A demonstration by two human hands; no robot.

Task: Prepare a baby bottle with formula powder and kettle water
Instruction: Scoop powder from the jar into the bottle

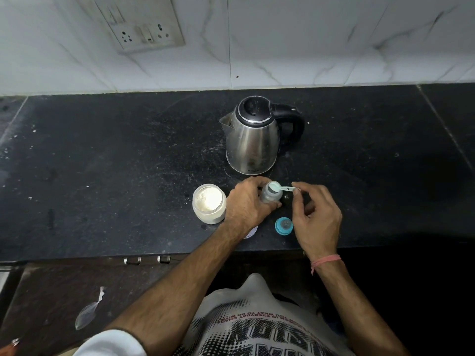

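A small clear baby bottle (270,194) stands uncapped on the black counter (115,155), and my left hand (248,201) grips its body. My right hand (314,214) pinches the handle of a pale blue scoop (281,188), whose bowl sits over the bottle's mouth. An open jar of white formula powder (208,203) stands just left of my left hand. The bottle's blue ring with teat (283,225) lies on the counter below the bottle. A steel kettle (253,140) with a black lid and handle stands behind the bottle, spout to the left.
A white lid (251,233) shows partly under my left wrist near the counter's front edge. A wall socket plate (144,24) is on the tiled wall at the back left. The counter's front edge runs just below the hands.
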